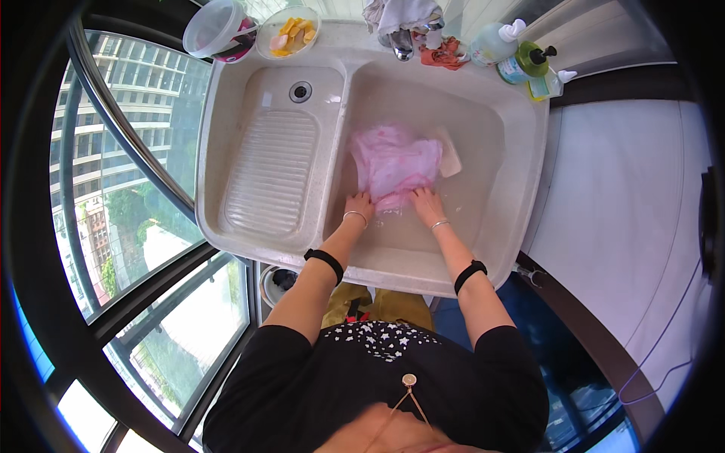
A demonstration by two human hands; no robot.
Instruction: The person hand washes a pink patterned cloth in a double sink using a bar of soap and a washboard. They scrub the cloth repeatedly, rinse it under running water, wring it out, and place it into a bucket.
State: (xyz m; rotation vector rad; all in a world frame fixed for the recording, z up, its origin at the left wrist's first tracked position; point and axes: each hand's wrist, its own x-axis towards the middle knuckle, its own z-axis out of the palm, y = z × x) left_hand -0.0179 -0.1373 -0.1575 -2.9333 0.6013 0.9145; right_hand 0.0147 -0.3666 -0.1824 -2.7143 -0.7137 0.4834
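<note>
A pink garment (399, 161) lies spread in the cloudy water of the right basin of a stone-like laundry sink (524, 170). My left hand (361, 206) grips the garment's near left edge, its fingertips partly hidden at the cloth. At the near right edge, my right hand (427, 205) has its fingers curled on the same cloth. A pale rectangular block (451, 153), perhaps soap or a brush, shows in the water just beyond the garment's right side.
A ribbed washboard (272, 170) and a drain (300, 92) form the left basin. Along the back rim stand a plastic tub (212, 28), a bowl of yellow pieces (289, 34), a faucet (402, 45) draped with cloth, a reddish rag (444, 54) and several pump bottles (524, 62). Windows flank the left side.
</note>
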